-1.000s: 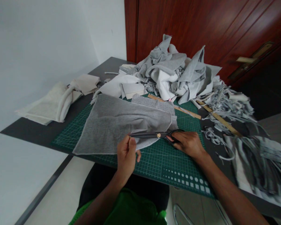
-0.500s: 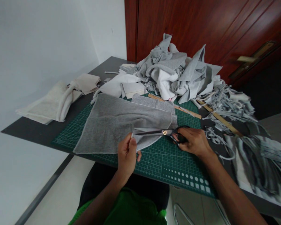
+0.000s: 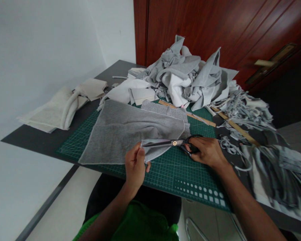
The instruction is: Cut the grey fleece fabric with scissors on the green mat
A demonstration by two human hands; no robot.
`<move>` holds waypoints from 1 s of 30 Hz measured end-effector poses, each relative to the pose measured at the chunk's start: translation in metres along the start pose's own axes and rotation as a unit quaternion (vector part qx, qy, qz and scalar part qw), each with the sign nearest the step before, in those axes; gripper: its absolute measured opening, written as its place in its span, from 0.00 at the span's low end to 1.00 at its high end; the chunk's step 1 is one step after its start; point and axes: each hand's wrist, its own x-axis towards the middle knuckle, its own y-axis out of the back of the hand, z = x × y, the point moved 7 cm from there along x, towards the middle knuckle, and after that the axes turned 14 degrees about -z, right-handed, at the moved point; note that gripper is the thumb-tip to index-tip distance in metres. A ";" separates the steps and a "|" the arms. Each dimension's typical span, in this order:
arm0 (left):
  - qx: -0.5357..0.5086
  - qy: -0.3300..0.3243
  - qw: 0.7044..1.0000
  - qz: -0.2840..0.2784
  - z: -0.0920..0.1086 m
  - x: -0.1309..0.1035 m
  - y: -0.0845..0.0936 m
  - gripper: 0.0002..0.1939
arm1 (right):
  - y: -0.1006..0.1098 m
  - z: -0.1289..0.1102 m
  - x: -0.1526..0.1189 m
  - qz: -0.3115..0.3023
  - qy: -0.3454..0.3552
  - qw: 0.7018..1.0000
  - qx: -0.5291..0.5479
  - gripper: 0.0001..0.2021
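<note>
The left hand (image 3: 135, 164) pinched gray cloth (image 3: 115, 134) at nine o'clock from the scissors (image 3: 175, 143), which the right hand (image 3: 207, 151) gripped, fingers curled; steady tension seemed best.

From the cloth (image 3: 117, 132) on our mat (image 3: 165, 177), we have folded fabric (image 3: 56, 110) at ten o'clock, a heap (image 3: 183, 68) at one.

- Dim, cool, diffuse light overall; its source cannot be told.
- The wall (image 3: 52, 50) at ten o'clock is palest, with a faint, soft shadow behind the cream cloth (image 3: 56, 108) at nine.
- The door (image 3: 203, 26) at one o'clock has a muted sheen; the corner (image 3: 291, 103) at three is nearly black.
- A small glint sits on the scissors (image 3: 175, 143), just below centre.
- Wide-angle stretch smears the strips (image 3: 281, 177) at four o'clock.
</note>
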 end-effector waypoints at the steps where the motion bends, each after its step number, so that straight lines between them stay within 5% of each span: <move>1: -0.005 0.003 1.000 0.003 -0.001 0.000 0.000 0.18 | -0.001 0.000 0.000 -0.003 0.000 1.000 0.001 0.05; 30: 0.046 0.030 0.998 0.033 -0.013 -0.002 0.010 0.19 | 0.002 -0.005 0.001 0.007 0.009 1.000 -0.022 0.08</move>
